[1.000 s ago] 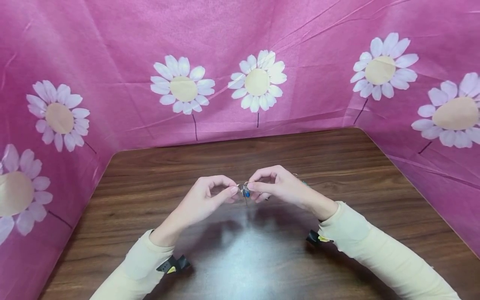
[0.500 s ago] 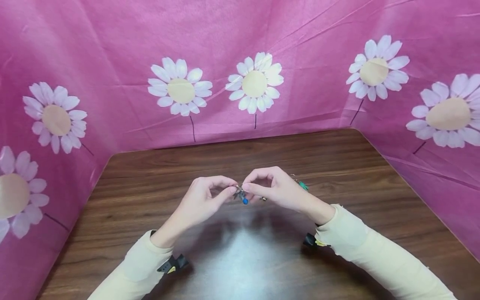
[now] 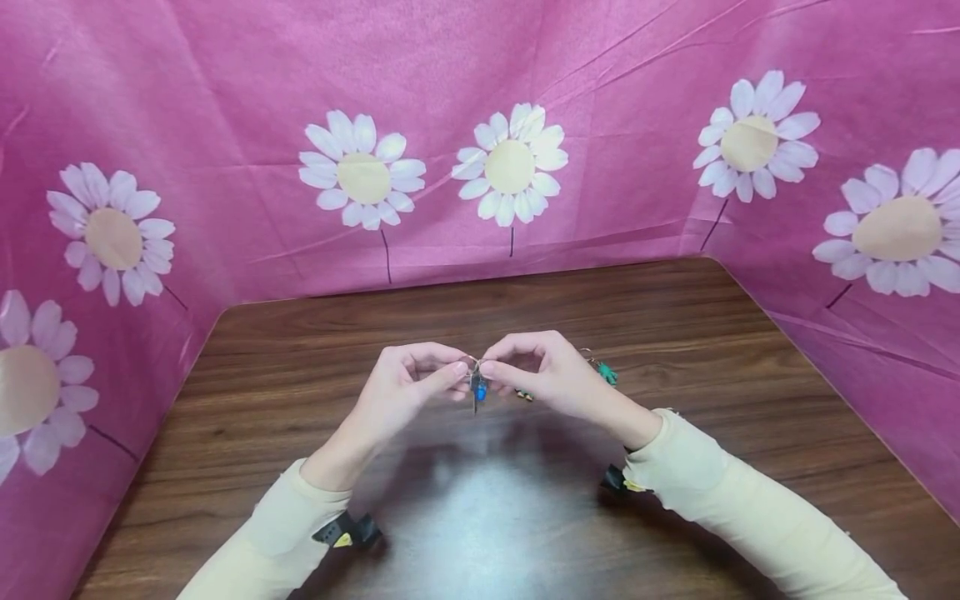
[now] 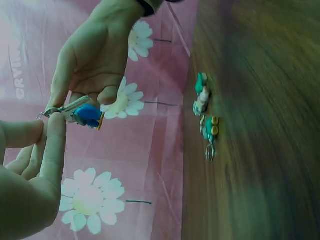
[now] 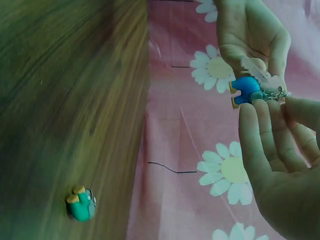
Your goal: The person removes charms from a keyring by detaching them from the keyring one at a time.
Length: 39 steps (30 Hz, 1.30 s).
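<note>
Over the middle of the table my two hands hold a key ring (image 3: 474, 361) between them. A silver key (image 3: 475, 396) and a small blue figure charm (image 3: 482, 390) hang from it; the charm has yellow-orange ends (image 5: 234, 101). My left hand (image 3: 401, 392) pinches the ring from the left with thumb and forefinger. From the other side, my right hand (image 3: 551, 373) pinches it the same way, its other fingers loosely bent. Fingertips hide part of the ring. On the table beyond the right hand lies a green figure charm (image 3: 606, 372) with a metal ring (image 3: 587, 354).
Partly behind the right hand lies another small charm (image 3: 525, 395). In the left wrist view, green charms (image 4: 210, 129) lie on the wooden table (image 3: 315, 333). Pink cloth (image 3: 622, 50) with white flowers encloses the table's back and sides.
The key ring has shifted slightly left with both hands. The key and blue charm have turned and now hang straight down. More of the green charm shows past the right hand.
</note>
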Available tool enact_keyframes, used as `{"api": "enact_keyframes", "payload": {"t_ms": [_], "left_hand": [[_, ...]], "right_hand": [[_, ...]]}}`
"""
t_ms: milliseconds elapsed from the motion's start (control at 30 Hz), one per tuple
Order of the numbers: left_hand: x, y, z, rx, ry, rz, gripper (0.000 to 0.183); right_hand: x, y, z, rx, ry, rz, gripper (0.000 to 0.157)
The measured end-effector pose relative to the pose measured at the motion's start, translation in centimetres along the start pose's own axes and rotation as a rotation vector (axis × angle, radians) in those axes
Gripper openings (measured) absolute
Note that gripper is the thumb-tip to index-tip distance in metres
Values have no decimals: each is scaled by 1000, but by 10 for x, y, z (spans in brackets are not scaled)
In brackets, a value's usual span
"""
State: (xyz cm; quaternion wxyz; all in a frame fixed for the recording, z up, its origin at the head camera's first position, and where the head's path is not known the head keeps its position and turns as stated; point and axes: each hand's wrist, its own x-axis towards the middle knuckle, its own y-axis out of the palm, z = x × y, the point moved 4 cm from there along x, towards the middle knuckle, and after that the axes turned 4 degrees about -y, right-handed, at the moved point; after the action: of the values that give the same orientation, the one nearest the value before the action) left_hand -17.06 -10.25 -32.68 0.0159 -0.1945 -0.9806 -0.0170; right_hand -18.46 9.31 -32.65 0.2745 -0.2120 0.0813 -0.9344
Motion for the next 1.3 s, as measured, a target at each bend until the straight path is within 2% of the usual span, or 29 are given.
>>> {"api": "enact_keyframes", "payload": {"t_ms": [167,267,367,533,633,833,933,1067,1200,1300], "left_hand": [[-1,0,1,-68,-42,-15,23],[-1,0,2,-80,-39,-39,23],[-2,1,3,-85,-42,-70,23],[-4,0,-5,-92,-11,-145,20],[-5,-2,-13,-74,29,-172,20],[-6,-5,-16,-39,30,-150,21],[-7,-8,-15,-34,33,-154,20],[-8,-11,-15,-29,33,-133,21],[-6,-17,-14,-7,27,-79,22],[1,-25,-6,28,-13,-21,22]], "right_hand": [[0,2,8,-243,-229,-51,10],[0,4,11,-307,-331,-56,11],[0,6,14,-355,-387,-51,8],[-4,17,18,-501,-526,24,5],[-8,22,16,-544,-563,81,6],[-9,15,12,-464,-435,86,6],[-8,11,12,-376,-354,94,6],[-8,4,9,-175,-161,90,6],[-2,-6,2,27,21,83,6],[4,-12,-9,111,126,72,10]]}}
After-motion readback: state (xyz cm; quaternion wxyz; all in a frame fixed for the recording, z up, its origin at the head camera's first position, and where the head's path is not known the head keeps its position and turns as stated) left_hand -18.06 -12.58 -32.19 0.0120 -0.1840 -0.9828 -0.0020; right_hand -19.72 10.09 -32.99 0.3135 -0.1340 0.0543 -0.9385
